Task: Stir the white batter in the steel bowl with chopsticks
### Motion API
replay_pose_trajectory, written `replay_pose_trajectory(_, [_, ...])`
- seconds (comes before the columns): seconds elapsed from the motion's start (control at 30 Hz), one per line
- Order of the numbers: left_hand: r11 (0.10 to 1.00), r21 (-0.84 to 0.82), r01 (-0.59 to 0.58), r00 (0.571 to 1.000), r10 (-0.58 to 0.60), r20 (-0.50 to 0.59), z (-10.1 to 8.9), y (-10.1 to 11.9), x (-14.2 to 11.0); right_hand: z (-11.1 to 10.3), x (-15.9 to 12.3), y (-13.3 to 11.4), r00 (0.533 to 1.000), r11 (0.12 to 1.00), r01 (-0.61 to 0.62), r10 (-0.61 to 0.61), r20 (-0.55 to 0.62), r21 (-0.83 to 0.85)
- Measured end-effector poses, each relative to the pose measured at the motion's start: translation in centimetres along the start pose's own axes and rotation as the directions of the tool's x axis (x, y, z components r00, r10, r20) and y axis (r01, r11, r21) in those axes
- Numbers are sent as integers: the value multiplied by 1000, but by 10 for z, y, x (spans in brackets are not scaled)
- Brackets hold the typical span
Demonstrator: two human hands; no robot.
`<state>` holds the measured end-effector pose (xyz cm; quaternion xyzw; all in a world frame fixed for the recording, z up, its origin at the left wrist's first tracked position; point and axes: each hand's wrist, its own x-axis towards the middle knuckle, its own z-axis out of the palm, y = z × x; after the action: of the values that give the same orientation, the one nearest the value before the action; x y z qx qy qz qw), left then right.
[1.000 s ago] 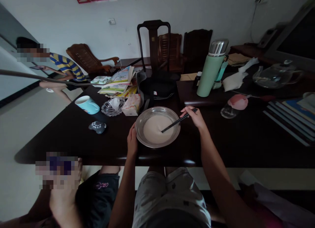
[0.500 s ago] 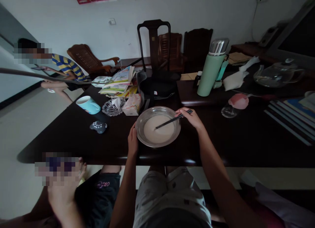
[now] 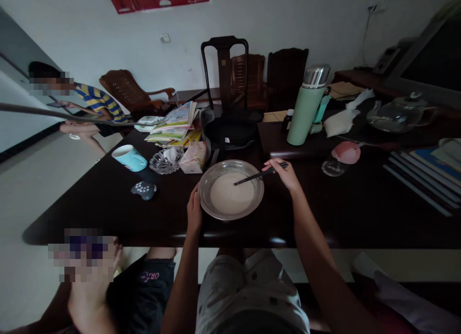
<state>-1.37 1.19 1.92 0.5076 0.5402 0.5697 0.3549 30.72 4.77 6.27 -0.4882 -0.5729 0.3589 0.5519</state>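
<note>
Metal bowl (image 3: 205,192) is resting on the dark table (image 3: 173,211), a little inside the near edge and directly in front of the person. The left hand (image 3: 194,210) is gripping the bowl at its left side, with part of the fingers hidden against the wall; this hold is apparently steadying the vessel. The right hand (image 3: 283,172) is gripping the black chopsticks (image 3: 252,177) toward their upper end, and their lower tips are reaching the pale liquid (image 3: 230,199). Holding them high is probably keeping the fingers outside the rim.

The chopsticks are slanting down from right to left, passing over the bowl's right rim. On the far left, the patterned box (image 3: 193,157) is standing just beside the bowl and limiting movement that way. On the left, the grey controller (image 3: 144,190) is lying well apart from the left hand. On the right, the table surface is extending from the right hand toward the stacked books (image 3: 419,180), apparently offering the widest working room.
</note>
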Motion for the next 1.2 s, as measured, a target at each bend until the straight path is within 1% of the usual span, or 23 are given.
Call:
replay_pose_trajectory(0.07, [1000,-1,6,1000,-6,5,-1,0,0,-1,0,-1,1000,1000,-18,18,-5,6])
replay_pose_trajectory(0.2, [1000,7,-9,1000,9,19,-3,0,1,8,-2,-4,990,999,-26,21,138,34])
replay_pose_trajectory(0.23, [1000,14,-6,1000,6,19,-3,0,1,10,-3,-5,988,999,-20,14,156,41])
replay_pose_trajectory(0.3, [1000,21,8,1000,-8,20,-4,-1,2,13,-3,-5,991,999,-6,0,132,47])
replay_pose_trajectory(0.4, [1000,5,30,999,-30,24,-6,-4,4,10,-4,-5,1000,1000,0,0,20,22])
replay_pose_trajectory(0.47, [999,-12,38,999,-37,29,-6,-6,4,9,-4,-5,1000,1000,-8,8,-16,16])
replay_pose_trajectory(0.5, [999,-18,42,999,-41,32,-7,-6,5,9,-4,-6,1000,1000,-13,13,-3,18])
replay_pose_trajectory(0.6, [999,-16,52,998,-51,36,-8,-8,5,11,-5,-9,995,999,-7,3,101,37])
replay_pose_trajectory(0.67, [998,-9,64,997,-64,32,-8,-8,5,12,-6,-11,992,999,14,-19,125,40])
replay_pose_trajectory(0.8, [998,-9,63,997,-63,34,-9,-7,6,7,-6,-12,1000,999,11,-10,-9,36])
replay_pose_trajectory(0.83, [998,-11,57,998,-56,34,-9,-7,5,7,-6,-11,1000,999,4,-3,-22,39])
replay_pose_trajectory(0.87, [999,-13,51,998,-51,33,-9,-7,5,7,-7,-11,1000,999,-2,3,-13,44])
replay_pose_trajectory(1.0, [999,-8,35,999,-35,32,-9,-7,4,14,-7,-10,988,999,13,-19,156,45])
replay_pose_trajectory(1.03, [999,-1,35,999,-34,30,-9,-8,4,15,-7,-10,985,999,27,-33,172,38])
replay_pose_trajectory(1.07, [999,7,33,999,-33,27,-9,-9,4,14,-6,-10,986,999,37,-42,160,32])
replay_pose_trajectory(1.17, [999,30,26,1000,-27,14,-10,-13,5,10,-6,-10,999,999,20,-21,32,29])
replay_pose_trajectory(1.2, [999,35,23,1000,-23,10,-10,-14,5,8,-6,-9,1000,999,10,-10,5,32])
